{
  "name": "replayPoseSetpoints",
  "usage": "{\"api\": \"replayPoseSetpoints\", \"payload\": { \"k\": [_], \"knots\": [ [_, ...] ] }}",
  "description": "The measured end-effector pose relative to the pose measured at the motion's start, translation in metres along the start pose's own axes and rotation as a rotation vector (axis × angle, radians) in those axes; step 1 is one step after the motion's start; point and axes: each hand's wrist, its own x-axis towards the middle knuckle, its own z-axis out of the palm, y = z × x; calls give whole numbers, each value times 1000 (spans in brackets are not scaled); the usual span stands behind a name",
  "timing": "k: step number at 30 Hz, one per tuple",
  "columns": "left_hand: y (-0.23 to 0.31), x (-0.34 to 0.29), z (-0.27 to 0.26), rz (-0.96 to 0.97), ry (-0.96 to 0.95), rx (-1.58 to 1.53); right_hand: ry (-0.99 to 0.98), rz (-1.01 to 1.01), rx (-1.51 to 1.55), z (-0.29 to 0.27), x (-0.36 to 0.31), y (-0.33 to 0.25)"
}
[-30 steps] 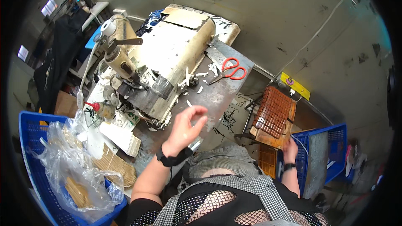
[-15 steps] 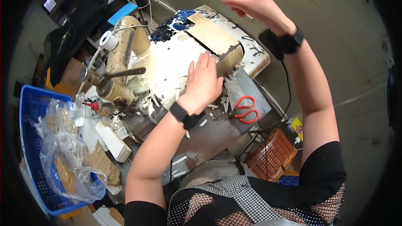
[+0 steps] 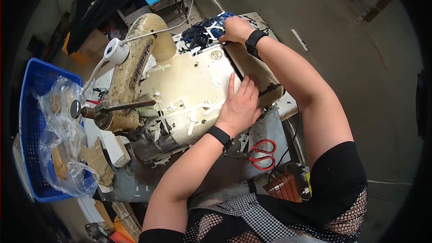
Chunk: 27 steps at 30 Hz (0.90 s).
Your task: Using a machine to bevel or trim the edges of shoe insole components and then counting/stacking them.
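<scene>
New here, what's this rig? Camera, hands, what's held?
No robot: a person works with two bare hands, seen by a wide fisheye camera on their head, so straight edges bend. The left hand lies spread, palm down, on a cream machine strewn with white scraps, holding nothing visible. The right hand is at the blue and dark scraps piled by the machine's far end; whether it grips any, I can't tell. Red-handled scissors lie on the worktop.

basket (image 3: 29, 117) left of sewing machine (image 3: 180, 83)
</scene>
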Motion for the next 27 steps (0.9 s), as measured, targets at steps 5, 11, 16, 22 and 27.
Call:
{"api": "replayPoseSetpoints", "payload": {
  "k": [5,11,16,22,27],
  "knots": [
    [-1,0,0,-5,76,-82,-145,34,-53,-4,15,-7],
    [1,2,1,-9,63,-88,-241,-124,-148,6,35,4],
    [-1,0,1,-11,58,-81,-279,-8,-62,4,31,1],
    [-2,-2,2,-1,81,-42,275,-2,361,2,2,47],
    [3,2,6,-1,167,-137,-217,256,685,24,-44,82]
  ]
}}
